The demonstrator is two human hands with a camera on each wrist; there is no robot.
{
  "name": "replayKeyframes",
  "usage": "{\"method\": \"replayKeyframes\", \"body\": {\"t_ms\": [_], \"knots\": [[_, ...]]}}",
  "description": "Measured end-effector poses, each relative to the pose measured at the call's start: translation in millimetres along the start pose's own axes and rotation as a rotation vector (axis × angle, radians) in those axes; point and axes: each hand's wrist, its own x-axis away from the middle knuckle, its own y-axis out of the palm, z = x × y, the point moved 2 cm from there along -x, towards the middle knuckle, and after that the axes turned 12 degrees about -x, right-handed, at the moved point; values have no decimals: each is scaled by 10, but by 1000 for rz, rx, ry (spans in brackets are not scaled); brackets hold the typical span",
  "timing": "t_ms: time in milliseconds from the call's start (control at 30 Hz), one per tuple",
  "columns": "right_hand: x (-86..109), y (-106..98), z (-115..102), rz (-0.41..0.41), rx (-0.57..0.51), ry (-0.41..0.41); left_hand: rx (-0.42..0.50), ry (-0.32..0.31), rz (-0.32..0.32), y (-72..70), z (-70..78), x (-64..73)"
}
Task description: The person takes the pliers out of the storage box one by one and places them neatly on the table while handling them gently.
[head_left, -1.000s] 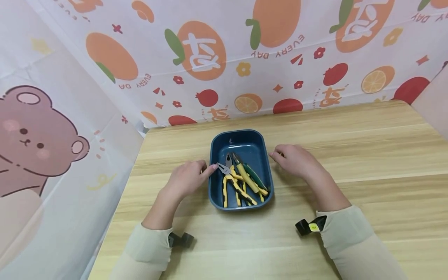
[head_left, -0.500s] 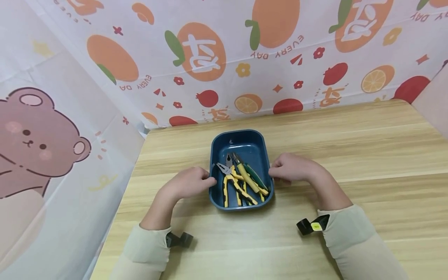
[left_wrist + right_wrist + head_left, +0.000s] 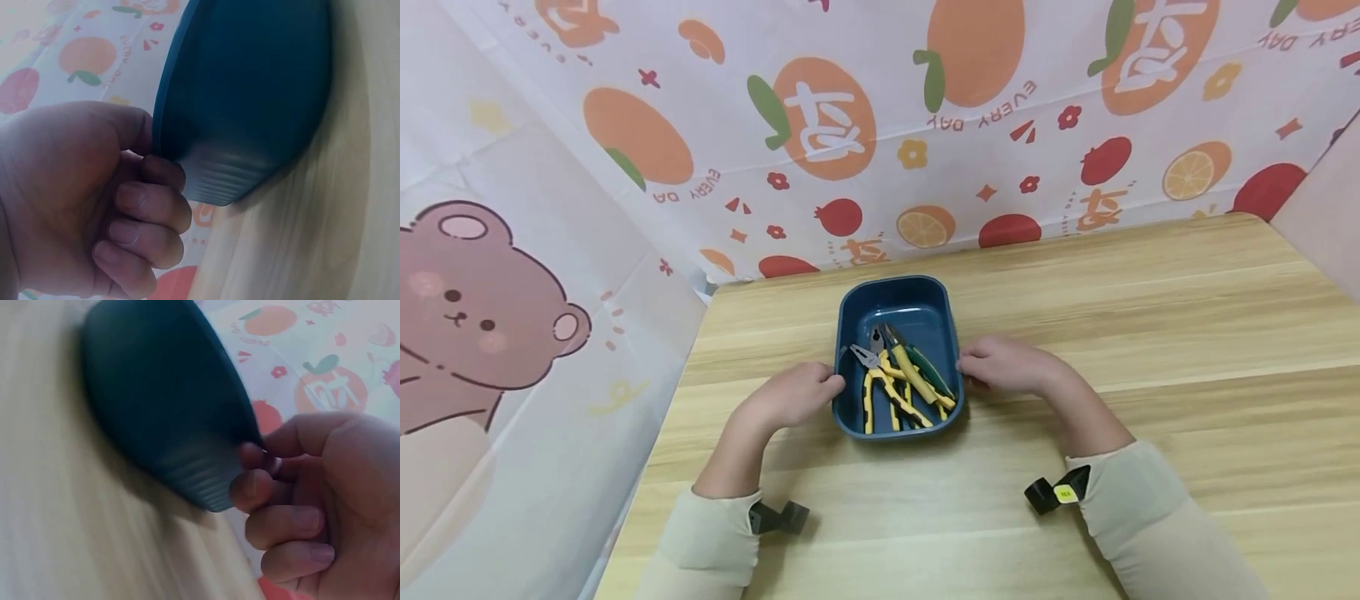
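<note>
A dark blue plastic bin (image 3: 898, 435) is in the middle of the head view, above or on the wooden table. Inside lie several hand tools, mostly pliers (image 3: 887, 387) with yellow and black handles; one tool has dark green grips (image 3: 928, 371). My left hand (image 3: 793, 394) pinches the bin's left rim between thumb and index finger, its other fingers curled outside the wall (image 3: 244, 94). On the opposite side, my right hand (image 3: 1007, 364) pinches the right rim in the same way, and the right wrist view shows the outer wall (image 3: 162, 381). Whether the base touches the table cannot be told.
The wooden table (image 3: 1150, 333) extends to both sides and toward the person. A fruit-print cloth (image 3: 970, 183) hangs along its back edge, and a bear-print cloth (image 3: 497, 308) hangs at left. A small black camera is worn on each wrist.
Both hands have closed on the bin's side rims, the right one coming in from slightly apart. The bin has shifted a little away from the person and left; the head view has shifted slightly too.
</note>
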Motion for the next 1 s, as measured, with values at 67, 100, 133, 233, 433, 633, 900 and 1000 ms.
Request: {"method": "replayKeyframes", "body": {"t_ms": [67, 100, 133, 233, 433, 633, 900, 1000], "knots": [[-38, 35, -13, 34, 9, -10, 2, -13, 9, -10, -40, -4], [-56, 55, -18, 53, 11, -14, 4, -21, 15, -12, -59, -6], [-75, 77, -23, 76, 21, -16, 3, -28, 24, -15, -77, -10], [-133, 145, -27, 155, 36, -13, 5, -49, 44, -14, -131, -23], [-233, 254, -56, 324, 4, -12, 26, -107, 82, -20, -198, -55], [-263, 269, -106, 457, -126, -14, 20, -123, 129, -91, -194, -98], [-289, 284, -97, 453, -178, -16, 29, -126, 153, -66, -220, -115], [-298, 299, -108, 423, -154, -23, -2, -149, 220, -46, -228, -75]]}}
